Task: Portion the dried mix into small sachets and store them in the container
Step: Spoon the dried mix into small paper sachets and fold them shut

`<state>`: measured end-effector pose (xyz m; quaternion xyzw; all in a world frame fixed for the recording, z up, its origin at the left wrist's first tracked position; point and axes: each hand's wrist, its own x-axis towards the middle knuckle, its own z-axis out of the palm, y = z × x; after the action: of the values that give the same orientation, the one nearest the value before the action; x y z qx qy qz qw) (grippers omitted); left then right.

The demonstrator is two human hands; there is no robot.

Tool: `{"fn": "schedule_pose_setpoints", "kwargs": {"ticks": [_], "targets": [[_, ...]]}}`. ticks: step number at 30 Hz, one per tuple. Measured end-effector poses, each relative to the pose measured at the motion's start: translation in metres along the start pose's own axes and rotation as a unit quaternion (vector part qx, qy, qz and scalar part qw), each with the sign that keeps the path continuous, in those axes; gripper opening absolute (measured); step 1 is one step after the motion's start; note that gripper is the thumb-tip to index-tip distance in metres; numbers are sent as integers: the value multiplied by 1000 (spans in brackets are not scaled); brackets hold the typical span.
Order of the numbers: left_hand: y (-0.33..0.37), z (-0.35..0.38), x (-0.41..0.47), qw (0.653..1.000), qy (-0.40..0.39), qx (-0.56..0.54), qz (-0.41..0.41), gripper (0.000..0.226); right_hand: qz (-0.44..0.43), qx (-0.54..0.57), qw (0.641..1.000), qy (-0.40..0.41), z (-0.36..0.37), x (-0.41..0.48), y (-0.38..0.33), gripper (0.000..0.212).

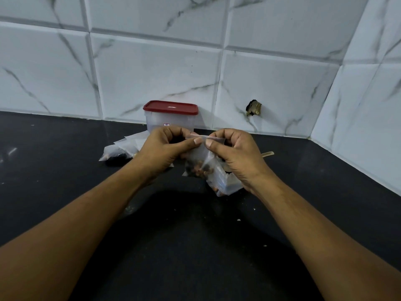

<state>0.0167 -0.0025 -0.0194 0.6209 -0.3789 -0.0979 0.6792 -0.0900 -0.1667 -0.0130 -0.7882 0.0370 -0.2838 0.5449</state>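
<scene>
Both the left hand and right hand pinch one crinkly clear zip sachet of dried mix by its top strip. One lidded, red-topped plastic container stands behind on the matte black counter.

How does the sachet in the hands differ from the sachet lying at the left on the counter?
The held sachet hangs upright; the left sachet lies on the counter. The left hand and right hand pinch the held sachet's top strip; no hand touches the left sachet. Both are clear plastic with dark mix.
</scene>
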Motion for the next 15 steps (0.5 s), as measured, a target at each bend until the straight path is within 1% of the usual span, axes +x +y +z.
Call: {"fn": "schedule_pose_setpoints", "kwargs": {"ticks": [5, 9, 12, 15], "targets": [[-2, -3, 1, 1000, 19, -13, -6, 20, 15, 23, 1000, -3, 2, -2, -3, 5], [-3, -3, 2, 1000, 22, -4, -12, 5, 23, 34, 999, 19, 1, -4, -7, 6], [-3, -1, 1, 1000, 1, 1, -6, 9, 30, 30, 999, 31, 0, -5, -9, 8], [-2, 0, 1, 1000, -2, -12, -6, 15, 34, 30, 999, 30, -1, -5, -9, 8]]}}
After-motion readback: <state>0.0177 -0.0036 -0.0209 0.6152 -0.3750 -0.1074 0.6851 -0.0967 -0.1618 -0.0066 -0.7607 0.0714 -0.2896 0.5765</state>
